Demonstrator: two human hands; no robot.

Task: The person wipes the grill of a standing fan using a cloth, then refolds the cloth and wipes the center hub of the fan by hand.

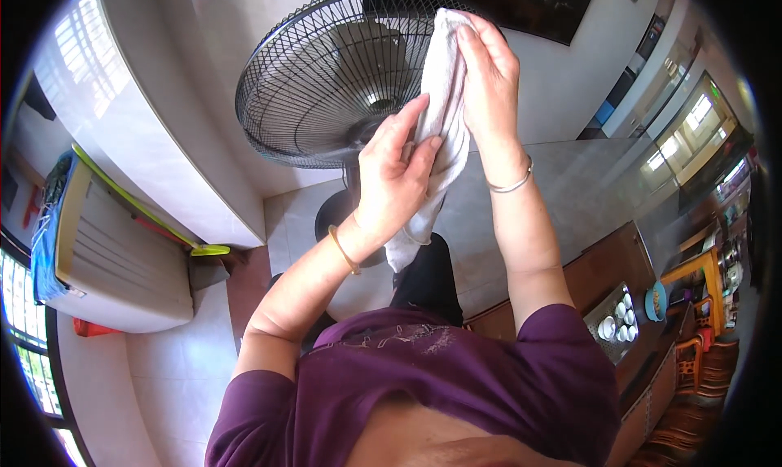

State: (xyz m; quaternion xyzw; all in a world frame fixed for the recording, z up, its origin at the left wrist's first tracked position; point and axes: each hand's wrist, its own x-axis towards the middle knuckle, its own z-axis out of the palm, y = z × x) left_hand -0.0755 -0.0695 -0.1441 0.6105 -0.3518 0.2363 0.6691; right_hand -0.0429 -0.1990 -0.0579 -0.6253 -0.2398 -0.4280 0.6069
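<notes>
A white cloth [445,94] is bunched lengthwise in front of a black pedestal fan [305,88]. Its upper end is pinched between the thumb and fingers of my right hand [496,79]. Lower down, my left hand [394,168] grips the cloth's middle, thumb and forefinger against its near edge. The loose tail hangs below my left wrist, above my dark trouser leg [431,284]. Behind the cloth, the right part of the fan's wire guard is hidden. The fan's round base [333,213] stands on the tiled floor, partly covered by my left forearm.
On the right, a brown wooden table [611,259] bears a metal tray [594,320] with several white cups and a blue bowl [655,302]. Wooden chairs [690,363] stand beyond. Leftward are a pale pillar [165,106], a large whitish appliance-like box [128,253] and a yellow-green handle [122,189].
</notes>
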